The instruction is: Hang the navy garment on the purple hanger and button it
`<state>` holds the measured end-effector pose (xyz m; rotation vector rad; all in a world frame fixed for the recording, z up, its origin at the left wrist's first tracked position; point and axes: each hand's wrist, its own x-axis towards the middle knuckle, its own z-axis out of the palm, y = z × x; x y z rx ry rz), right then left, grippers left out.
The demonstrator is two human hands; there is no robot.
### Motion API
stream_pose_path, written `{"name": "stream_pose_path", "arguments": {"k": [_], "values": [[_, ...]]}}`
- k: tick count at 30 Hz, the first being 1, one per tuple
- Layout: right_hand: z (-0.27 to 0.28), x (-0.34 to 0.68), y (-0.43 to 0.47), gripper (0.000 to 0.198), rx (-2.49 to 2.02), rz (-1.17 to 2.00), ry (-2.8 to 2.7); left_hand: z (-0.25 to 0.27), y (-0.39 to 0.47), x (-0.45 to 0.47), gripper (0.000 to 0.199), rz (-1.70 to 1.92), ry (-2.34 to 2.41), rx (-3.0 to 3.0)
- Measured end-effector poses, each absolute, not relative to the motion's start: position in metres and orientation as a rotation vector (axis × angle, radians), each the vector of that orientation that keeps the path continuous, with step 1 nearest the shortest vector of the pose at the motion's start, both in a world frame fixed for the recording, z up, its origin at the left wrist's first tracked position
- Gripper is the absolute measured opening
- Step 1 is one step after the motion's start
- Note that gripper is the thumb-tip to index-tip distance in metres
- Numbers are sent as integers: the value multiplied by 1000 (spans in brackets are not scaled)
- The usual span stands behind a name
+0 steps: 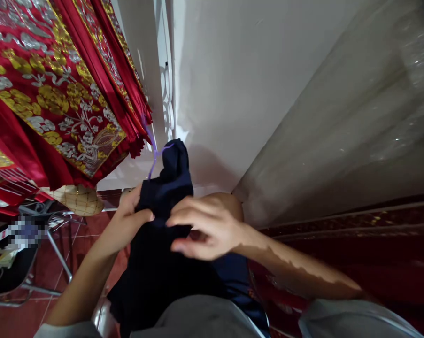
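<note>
A dark navy and black garment (162, 253) hangs in front of my body, on a thin purple hanger (155, 153) that shows at its top. Its upper end is bunched and folded. My left hand (130, 217) grips the garment's left edge, thumb lying on top of the cloth and the other fingers mostly behind it. Just over the cloth on the other side is my right hand (203, 227). Its fingers are curved, with thumb and forefinger apart and nothing seen between them. I cannot tell whether its fingertips touch the fabric.
Red cloths embroidered in gold and silver (62, 101) hang at upper left. Below them stands a black folding chair (19, 274) with items on it, on red floor tiles (85, 234). A white wall (247, 70) rises ahead; dull plastic sheeting (356, 126) covers the right side.
</note>
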<state>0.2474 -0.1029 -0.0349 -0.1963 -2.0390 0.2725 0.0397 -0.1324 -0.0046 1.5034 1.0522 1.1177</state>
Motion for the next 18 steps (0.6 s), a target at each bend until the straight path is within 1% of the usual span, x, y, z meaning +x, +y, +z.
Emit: {"name": "stream_pose_path", "arguments": {"k": [2,3,4,8,10,12,15,18], "values": [[-31,271,-75,14,-404,94,-1744,3,-137,32,36,977,961,1522],[-31,283,-60,15,-560,58,-1633,7,-139,28,34,922,930,1511],[-31,294,-45,18,-691,93,-1593,11,-141,25,32,890,914,1490],[-38,333,4,34,-877,566,-1729,27,-129,15,25,904,995,1439],[-39,348,23,40,-921,667,-1754,34,-107,9,27,979,1094,1539],[-32,357,42,40,-959,586,-1716,41,-80,1,30,1127,1207,1748],[-8,359,72,30,-986,316,-1695,48,-39,-14,30,1378,1331,2102],[25,349,99,24,-1046,120,-1700,53,-6,-26,28,1495,1497,2310]]}}
